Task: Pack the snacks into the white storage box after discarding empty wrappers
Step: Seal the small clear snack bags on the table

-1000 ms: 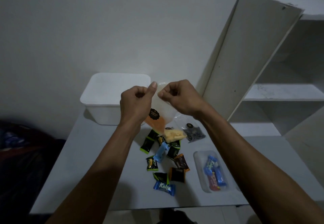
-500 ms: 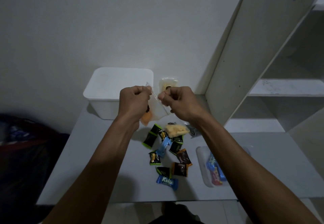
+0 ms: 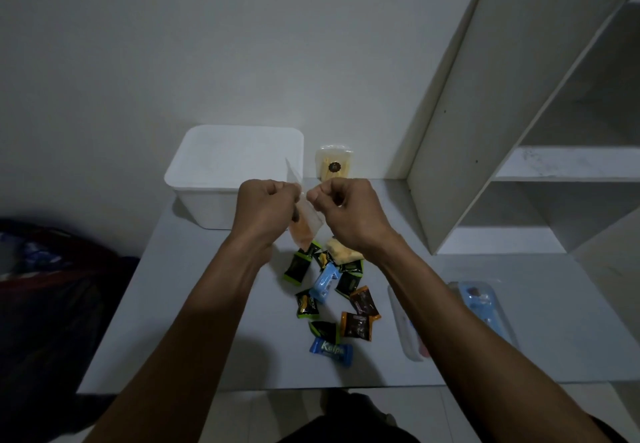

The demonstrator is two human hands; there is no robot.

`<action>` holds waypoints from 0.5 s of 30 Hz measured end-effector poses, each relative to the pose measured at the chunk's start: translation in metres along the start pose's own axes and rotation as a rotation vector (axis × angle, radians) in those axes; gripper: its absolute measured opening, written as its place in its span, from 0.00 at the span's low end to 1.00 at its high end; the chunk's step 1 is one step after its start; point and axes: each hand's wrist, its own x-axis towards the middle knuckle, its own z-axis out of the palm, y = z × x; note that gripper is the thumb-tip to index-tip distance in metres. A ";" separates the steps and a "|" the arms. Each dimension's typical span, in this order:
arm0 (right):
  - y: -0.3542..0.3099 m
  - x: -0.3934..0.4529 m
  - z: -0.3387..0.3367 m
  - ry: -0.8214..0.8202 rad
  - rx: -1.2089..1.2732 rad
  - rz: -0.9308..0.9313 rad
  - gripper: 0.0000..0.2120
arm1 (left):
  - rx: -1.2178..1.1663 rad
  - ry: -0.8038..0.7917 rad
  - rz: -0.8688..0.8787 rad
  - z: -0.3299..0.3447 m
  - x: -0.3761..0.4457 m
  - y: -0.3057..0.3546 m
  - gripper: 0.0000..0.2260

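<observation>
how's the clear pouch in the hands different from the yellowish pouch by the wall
The clear pouch with orange contents is held off the table, pinched at its top between the left hand and the right hand; the yellowish pouch stands untouched against the wall, right of the white storage box. The held pouch hangs tilted and partly hidden by the hands; the other stands upright in full view. Both are see-through packets.

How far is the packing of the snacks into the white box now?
Nothing looks packed yet. Both hands, left hand and right hand, pinch a clear pouch with orange contents. The small wrapped snacks lie on the table; the white storage box waits behind.
</observation>
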 end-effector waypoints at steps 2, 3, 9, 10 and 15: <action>-0.001 -0.002 0.003 0.021 -0.027 -0.013 0.08 | 0.042 -0.011 0.016 0.002 -0.001 -0.003 0.12; 0.000 -0.002 0.004 0.028 -0.033 -0.007 0.08 | 0.054 -0.017 0.016 0.002 0.000 -0.004 0.12; 0.011 -0.008 0.001 -0.061 0.008 0.114 0.09 | 0.030 -0.028 -0.053 0.001 -0.001 -0.009 0.07; 0.011 -0.010 0.000 -0.065 0.023 0.122 0.09 | 0.028 -0.034 -0.057 0.001 -0.001 -0.009 0.07; 0.012 -0.014 -0.003 -0.028 0.067 0.152 0.08 | 0.032 -0.045 -0.049 0.006 -0.001 -0.012 0.08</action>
